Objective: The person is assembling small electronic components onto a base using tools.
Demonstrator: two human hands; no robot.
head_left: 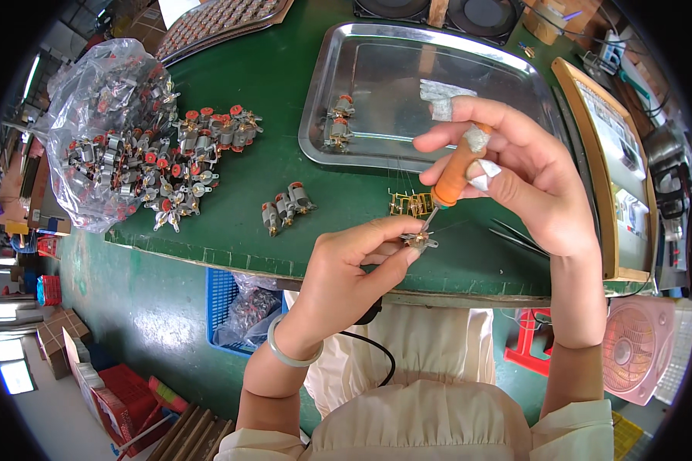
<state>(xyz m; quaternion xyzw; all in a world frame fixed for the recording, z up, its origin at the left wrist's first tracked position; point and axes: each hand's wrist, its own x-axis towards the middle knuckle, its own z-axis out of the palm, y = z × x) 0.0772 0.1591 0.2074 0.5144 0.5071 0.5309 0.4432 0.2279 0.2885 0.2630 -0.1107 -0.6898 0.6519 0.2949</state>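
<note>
My left hand (354, 269) is closed, pinching a small metal part (420, 241) with tabs just above the table's near edge. In my right hand (542, 180) is a screwdriver (455, 170) with an orange handle, its tip pointing down onto that part. White tape wraps some of the right fingers. Just behind the left fingertips lie several small brass-coloured frames (411, 203). Left of my hands sit 3 grey cylindrical parts (287, 207) with red caps. More such parts rest inside the metal tray (407, 65).
A clear plastic bag (92, 69) spills a heap of capped parts (169, 165) at the left. Tweezers (519, 237) lie at the right, near a wooden-framed case (603, 169). Below the green table (231, 242) stand a blue basket (219, 307) and a pink fan (638, 346).
</note>
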